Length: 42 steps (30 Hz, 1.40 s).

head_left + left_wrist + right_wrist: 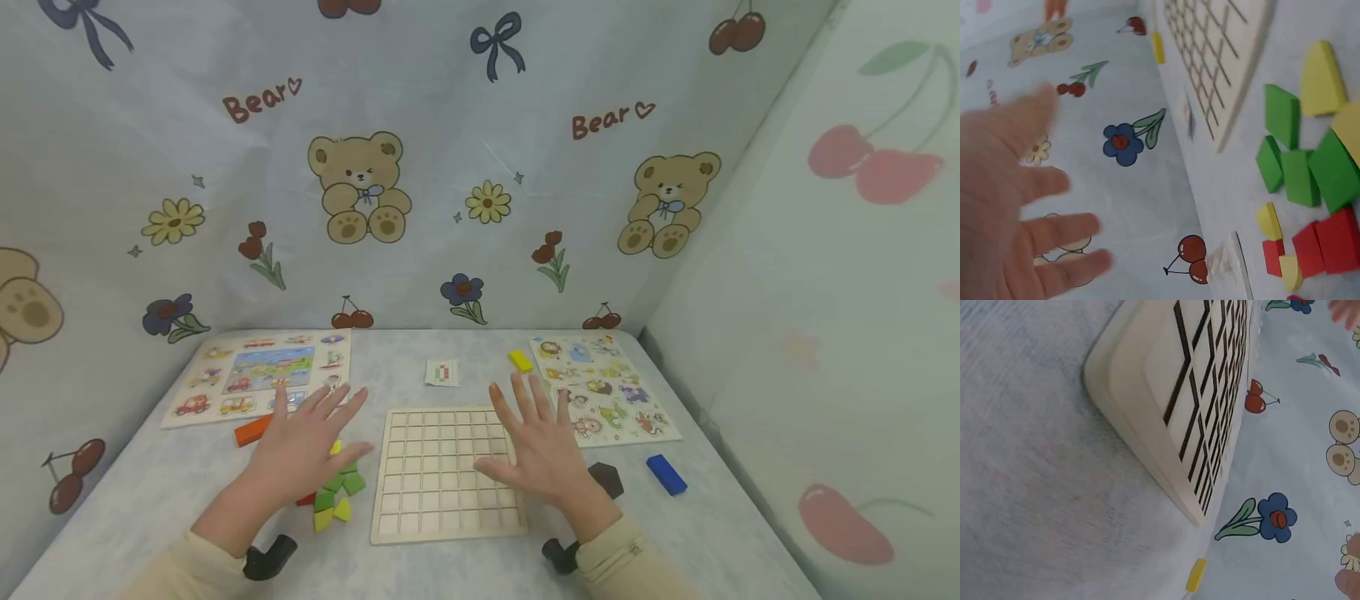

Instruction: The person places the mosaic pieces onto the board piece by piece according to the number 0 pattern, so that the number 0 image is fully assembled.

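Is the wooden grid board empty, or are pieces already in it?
Empty. Every visible cell of the wooden grid board is bare; the right hand covers a few. The coloured pieces lie beside it, under the left hand.

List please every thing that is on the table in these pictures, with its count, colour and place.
grid board: 1, pale wood, table centre, between the hands
small card: 1, white, behind the grid board
vehicle puzzle: 1, many colours, back left
animal puzzle: 1, many colours, back right
heap of blocks: several, green, yellow, red, left of the grid board
orange block: 1, front of the vehicle puzzle
yellow block: 1, beside the animal puzzle
blue block: 1, front right
dark block: 1, by right wrist
left hand: open, above the heap
right hand: open, above the board's right edge
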Motion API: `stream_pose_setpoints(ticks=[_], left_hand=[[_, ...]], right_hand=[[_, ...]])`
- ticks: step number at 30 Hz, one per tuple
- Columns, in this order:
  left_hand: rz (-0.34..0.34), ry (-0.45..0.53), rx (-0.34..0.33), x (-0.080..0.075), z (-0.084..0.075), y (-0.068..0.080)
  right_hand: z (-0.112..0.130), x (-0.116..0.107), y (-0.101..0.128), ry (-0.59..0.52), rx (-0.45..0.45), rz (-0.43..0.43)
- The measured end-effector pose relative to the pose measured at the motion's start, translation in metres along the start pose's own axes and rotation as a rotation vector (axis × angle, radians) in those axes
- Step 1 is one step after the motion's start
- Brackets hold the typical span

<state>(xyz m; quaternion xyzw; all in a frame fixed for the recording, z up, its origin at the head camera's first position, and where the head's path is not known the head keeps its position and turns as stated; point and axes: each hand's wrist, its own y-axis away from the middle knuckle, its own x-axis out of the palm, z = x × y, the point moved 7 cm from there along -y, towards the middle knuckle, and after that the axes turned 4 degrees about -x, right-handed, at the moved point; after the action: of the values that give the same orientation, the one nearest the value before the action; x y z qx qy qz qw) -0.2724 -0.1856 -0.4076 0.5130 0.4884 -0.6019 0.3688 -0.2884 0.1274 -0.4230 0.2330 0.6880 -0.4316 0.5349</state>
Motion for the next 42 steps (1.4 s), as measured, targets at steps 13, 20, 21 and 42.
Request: stream_pose_setpoints(ticks=[13,20,21,42], left_hand=[[0.282,0.266,-0.364,0.066,0.050,-0.001],[0.283,0.259,-0.334,0.079,0.055,-0.010],[0.281,0.261,-0.331,0.080,0.056,-0.011],[0.311,0.412,-0.406,0.078,0.053,-0.024]], right_hand=[[-0.030,0.053,0.023,-0.834,0.353,0.064],[-0.042,0.077,0.035,-0.776,0.436,0.025],[-0.042,0.079,0.035,-0.746,0.414,0.032],[-0.037,0.084,0.037,-0.603,0.259,0.077]])
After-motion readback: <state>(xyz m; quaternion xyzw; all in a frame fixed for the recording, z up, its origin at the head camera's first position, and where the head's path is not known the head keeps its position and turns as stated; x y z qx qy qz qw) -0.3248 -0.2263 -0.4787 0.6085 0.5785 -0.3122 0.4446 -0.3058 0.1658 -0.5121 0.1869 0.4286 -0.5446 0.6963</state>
